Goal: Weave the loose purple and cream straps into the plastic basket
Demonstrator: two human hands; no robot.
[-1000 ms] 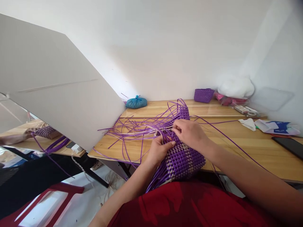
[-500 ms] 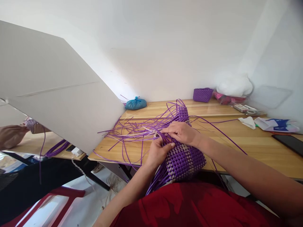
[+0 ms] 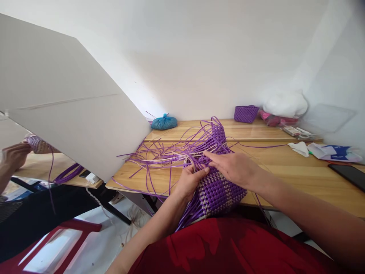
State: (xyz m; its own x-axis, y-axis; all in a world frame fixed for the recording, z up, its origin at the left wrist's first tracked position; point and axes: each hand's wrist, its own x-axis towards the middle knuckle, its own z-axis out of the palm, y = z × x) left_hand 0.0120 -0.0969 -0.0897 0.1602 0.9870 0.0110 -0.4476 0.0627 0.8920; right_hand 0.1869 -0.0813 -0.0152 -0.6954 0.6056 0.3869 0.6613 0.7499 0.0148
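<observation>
A partly woven basket [image 3: 218, 196] of purple and beige plastic strips leans between my lap and the table edge. Long loose strips [image 3: 159, 160] fan out from it to the left over the tabletop. My left hand [image 3: 189, 182] grips the basket's edge, thumb on the weave, the other fingers hidden behind it. Over the upper part of the basket lies my right hand [image 3: 238, 167], index finger stretched out along the strips and apart from the fingers below. No strip shows clearly in its grasp.
A blue tied bag [image 3: 164, 122] and a small purple basket [image 3: 246, 114] stand at the back of the table. A phone [image 3: 348, 176] lies at the right. Left of the white partition [image 3: 71, 87], a co-worker's hand [image 3: 14, 156] holds another woven piece [image 3: 40, 145].
My right hand has drawn back slightly to the right, and its index finger has straightened. My left hand keeps its grip on the basket.
</observation>
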